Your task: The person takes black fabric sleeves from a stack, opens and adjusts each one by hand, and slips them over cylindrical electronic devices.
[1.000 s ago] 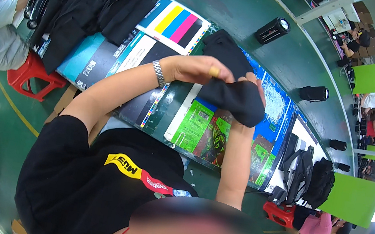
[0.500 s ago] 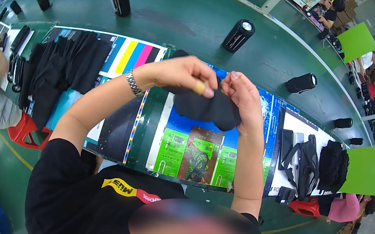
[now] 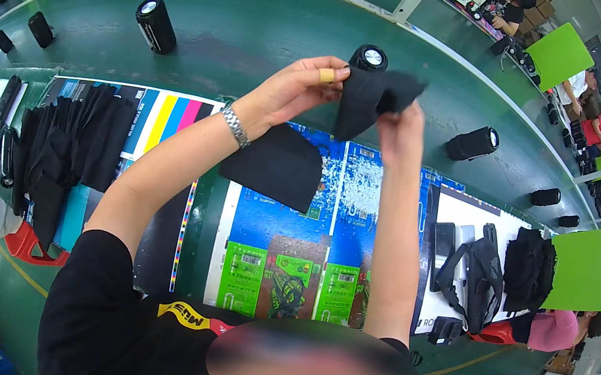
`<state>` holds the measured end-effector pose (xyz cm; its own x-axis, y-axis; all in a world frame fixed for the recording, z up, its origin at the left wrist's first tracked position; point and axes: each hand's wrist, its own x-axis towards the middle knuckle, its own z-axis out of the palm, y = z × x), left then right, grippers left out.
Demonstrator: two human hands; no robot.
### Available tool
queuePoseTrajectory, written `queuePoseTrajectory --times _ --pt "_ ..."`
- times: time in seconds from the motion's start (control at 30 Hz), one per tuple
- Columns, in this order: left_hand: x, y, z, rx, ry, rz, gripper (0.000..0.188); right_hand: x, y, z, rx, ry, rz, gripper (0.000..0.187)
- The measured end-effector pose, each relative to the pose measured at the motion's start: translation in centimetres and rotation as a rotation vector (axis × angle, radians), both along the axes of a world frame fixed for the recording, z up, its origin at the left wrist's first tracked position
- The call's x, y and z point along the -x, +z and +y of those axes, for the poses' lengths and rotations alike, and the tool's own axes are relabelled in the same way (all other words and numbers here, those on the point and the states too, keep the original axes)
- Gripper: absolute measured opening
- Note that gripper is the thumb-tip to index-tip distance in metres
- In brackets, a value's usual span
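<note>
A black cloth piece (image 3: 363, 101) hangs raised over the far edge of the worktable, stretched between my two hands. My left hand (image 3: 302, 91), with a yellowish wrap on one finger and a metal watch at the wrist, pinches its upper left edge. On the other side my right hand (image 3: 403, 135) grips the cloth lower down; its fingertips are slightly blurred. A second black cloth piece (image 3: 278, 168) lies flat on the table below my left hand. Just behind the raised cloth stands a black cylindrical speaker (image 3: 371, 57), partly covered by it.
Several more cylindrical speakers, such as this one (image 3: 157, 25), stand along the green conveyor (image 3: 263, 30). A row of black cloth pieces (image 3: 70, 141) lies at left. To the right are a black strapped bag (image 3: 480, 273) and a dark fabric stack (image 3: 529, 269). Co-workers sit on both sides.
Both hands have lifted the cloth up and away from me, and it now spreads between them. The flat cloth piece on the table has come into fuller view. The speakers have shifted left.
</note>
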<state>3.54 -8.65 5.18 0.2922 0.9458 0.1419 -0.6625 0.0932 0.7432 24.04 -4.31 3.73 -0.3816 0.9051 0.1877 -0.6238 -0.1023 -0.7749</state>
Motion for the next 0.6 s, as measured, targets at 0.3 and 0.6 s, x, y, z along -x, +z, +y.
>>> queuePoseTrajectory --times 0.3,0.6 --pt "-3.3 -3.7 7.8 0.021 0.475 0.415 0.014 1.3 0.2 10.7 -0.565 -0.88 -0.935 0.021" --pt "-5.3 -5.4 10.9 0.006 0.506 0.326 0.015 0.5 -0.9 14.5 -0.294 -0.641 -0.667 0.014"
